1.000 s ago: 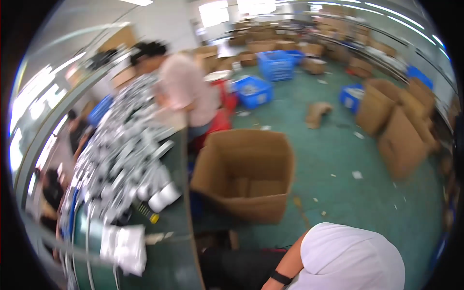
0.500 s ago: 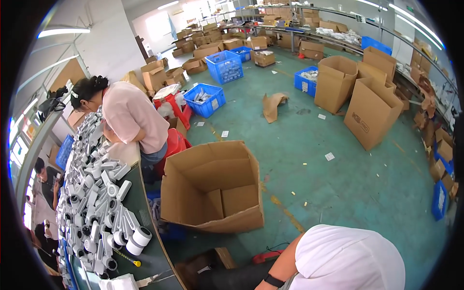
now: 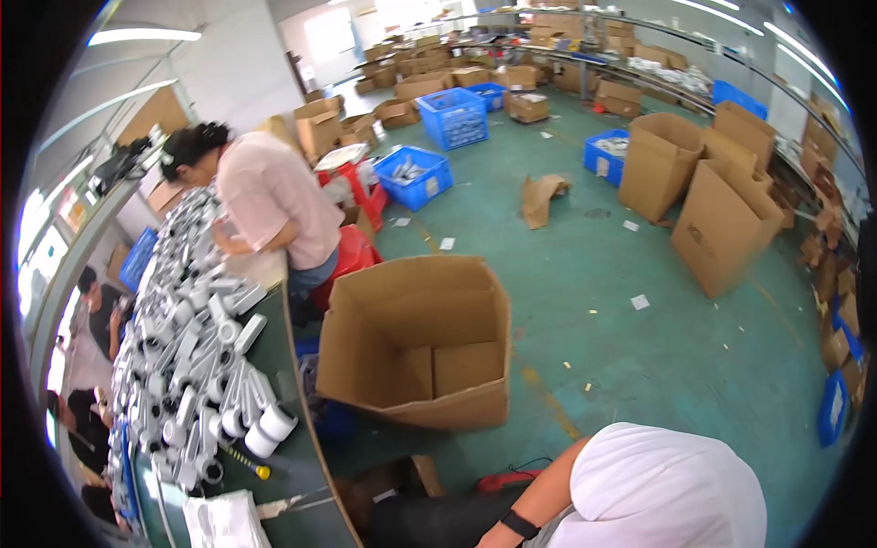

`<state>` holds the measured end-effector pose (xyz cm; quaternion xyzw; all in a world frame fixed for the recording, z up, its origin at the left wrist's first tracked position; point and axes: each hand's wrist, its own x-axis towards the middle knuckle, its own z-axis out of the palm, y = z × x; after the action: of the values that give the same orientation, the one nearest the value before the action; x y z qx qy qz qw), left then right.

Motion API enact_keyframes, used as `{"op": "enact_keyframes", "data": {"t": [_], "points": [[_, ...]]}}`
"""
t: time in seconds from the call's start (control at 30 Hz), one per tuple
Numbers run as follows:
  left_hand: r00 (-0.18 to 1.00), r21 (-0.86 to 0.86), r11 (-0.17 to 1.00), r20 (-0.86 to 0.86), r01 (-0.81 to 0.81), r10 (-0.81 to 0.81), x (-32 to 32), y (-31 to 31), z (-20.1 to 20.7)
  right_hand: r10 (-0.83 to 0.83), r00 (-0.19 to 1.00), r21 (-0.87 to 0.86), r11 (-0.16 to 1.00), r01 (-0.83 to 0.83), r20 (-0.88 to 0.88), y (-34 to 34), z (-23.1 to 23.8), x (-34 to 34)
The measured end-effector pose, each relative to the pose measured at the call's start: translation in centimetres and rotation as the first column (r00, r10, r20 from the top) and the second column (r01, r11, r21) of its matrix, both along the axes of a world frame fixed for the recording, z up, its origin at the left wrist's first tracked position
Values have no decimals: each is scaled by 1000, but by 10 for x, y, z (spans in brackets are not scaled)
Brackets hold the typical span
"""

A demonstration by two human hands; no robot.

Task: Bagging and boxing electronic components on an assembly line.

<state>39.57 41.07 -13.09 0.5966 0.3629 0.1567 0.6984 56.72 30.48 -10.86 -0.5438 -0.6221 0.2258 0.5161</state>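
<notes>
Neither of my hands shows. An arm in a white sleeve (image 3: 667, 484) enters at the lower right, with a black wristband (image 3: 521, 525) on its wrist; the hand is cut off by the lower edge. On the dark-topped workbench (image 3: 301, 457) to the left lies a long heap of grey and white plastic parts (image 3: 196, 356) with handles and round ends. Beside a white cylindrical part (image 3: 271, 429) is a slim yellow-and-black tool (image 3: 247, 461) with a yellow end. White bags or sheets (image 3: 224, 521) lie at the near end of the bench.
A large open cardboard box (image 3: 416, 342) stands right of the bench. A person in a pink top (image 3: 274, 192) leans over the heap, near a red stool (image 3: 354, 260). Blue crates (image 3: 416, 178) and tall cartons (image 3: 662, 164) stand on the green floor. Another person (image 3: 105, 315) is beyond the bench.
The whole view has shifted, so the bench, box and crates appear further right. More of the white bags shows. The arm with the wristband stays at the lower right.
</notes>
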Motion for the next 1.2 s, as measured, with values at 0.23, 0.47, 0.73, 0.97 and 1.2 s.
{"op": "enact_keyframes", "data": {"t": [0.23, 0.47, 0.73, 0.97, 1.2], "points": [[968, 85, 991, 220, 105, -121, 12, -17, 40, 53, 984, -17, 999, -51, 173, -12, 33, 4], [957, -191, 981, 287, 23, 34, 0, -27, 22, 31, 929, 60, 997, -57, 368, -4, 27, 4], [919, -313, 946, 341, -88, 198, -22, -38, 12, 184, 967, 122, 971, -206, 175, 2, 17, -11], [954, 10, 969, 182, -245, 240, -30, -35, -3, 91, 996, 164, 983, -87, -18, -4, 29, -21], [978, 595, 777, 108, -207, 179, -24, -46, 19, 3, 860, -343, 916, -207, -510, -3, 36, -21]]}}
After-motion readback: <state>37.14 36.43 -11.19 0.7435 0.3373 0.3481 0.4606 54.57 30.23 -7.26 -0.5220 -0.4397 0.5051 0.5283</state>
